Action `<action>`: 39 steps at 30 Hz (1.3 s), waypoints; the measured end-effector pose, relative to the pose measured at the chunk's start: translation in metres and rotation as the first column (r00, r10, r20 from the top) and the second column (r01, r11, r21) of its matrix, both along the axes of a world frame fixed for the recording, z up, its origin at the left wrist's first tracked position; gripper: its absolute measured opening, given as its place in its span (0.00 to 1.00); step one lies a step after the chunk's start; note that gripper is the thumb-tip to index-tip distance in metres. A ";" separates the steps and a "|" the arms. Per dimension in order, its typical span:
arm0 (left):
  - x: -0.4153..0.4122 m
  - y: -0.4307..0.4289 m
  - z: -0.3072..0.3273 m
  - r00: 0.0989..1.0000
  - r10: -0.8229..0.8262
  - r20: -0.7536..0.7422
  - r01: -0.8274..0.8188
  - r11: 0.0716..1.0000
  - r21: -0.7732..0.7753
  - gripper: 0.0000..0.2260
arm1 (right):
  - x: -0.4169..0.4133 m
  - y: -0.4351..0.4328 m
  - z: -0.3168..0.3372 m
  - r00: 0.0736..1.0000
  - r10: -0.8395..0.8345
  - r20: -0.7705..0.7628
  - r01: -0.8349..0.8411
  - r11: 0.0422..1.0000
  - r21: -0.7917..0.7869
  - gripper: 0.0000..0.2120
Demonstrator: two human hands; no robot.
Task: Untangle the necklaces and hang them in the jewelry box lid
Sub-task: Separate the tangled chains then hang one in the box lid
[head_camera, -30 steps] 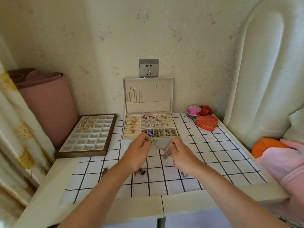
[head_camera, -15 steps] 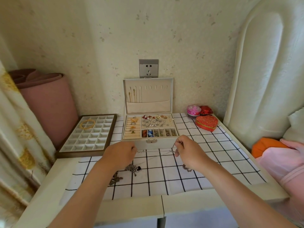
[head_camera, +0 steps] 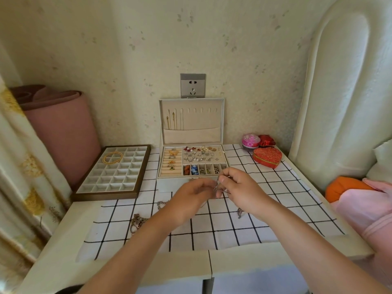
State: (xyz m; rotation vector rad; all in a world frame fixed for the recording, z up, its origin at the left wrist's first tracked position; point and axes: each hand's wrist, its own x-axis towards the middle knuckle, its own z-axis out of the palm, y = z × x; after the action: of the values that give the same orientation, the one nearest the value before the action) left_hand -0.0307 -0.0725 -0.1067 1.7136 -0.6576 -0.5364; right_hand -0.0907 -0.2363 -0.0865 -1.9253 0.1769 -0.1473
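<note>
**Head view: both hands back on one chain**

Half a second earlier the left hand [head_camera: 192,200] lay low on the table [head_camera: 233,262]. It had since risen to meet the right hand [head_camera: 239,187], so untangling had likely resumed and hanging had not begun. The right hand pinched a thin chain [head_camera: 220,188] between thumb and fingertips. The left hand was blurred and curled beside that pinch, and its grip could not be told. Other necklaces [head_camera: 137,221] lay below-left of it. The open lid [head_camera: 191,122] stood beyond both hands.
</note>
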 end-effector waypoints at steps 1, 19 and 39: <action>-0.001 -0.001 0.001 0.998 -0.001 -0.069 -0.001 0.999 -0.035 0.10 | 0.000 0.000 0.000 1.000 -0.001 0.001 0.001 1.000 0.005 0.08; -0.005 -0.002 0.001 0.968 0.211 0.135 -0.234 0.954 0.186 0.10 | -0.005 0.003 0.004 1.000 0.014 0.009 -0.014 0.999 -0.036 0.08; -0.011 -0.003 0.009 0.866 0.313 -0.390 -0.324 0.945 0.038 0.09 | -0.004 0.002 0.000 0.996 0.069 0.057 -0.066 0.997 -0.047 0.07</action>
State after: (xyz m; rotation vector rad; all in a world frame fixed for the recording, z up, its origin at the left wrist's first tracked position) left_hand -0.0413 -0.0752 -0.0977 1.5816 -0.0877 -0.6066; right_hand -0.0947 -0.2345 -0.0864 -1.9664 0.0693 -0.1638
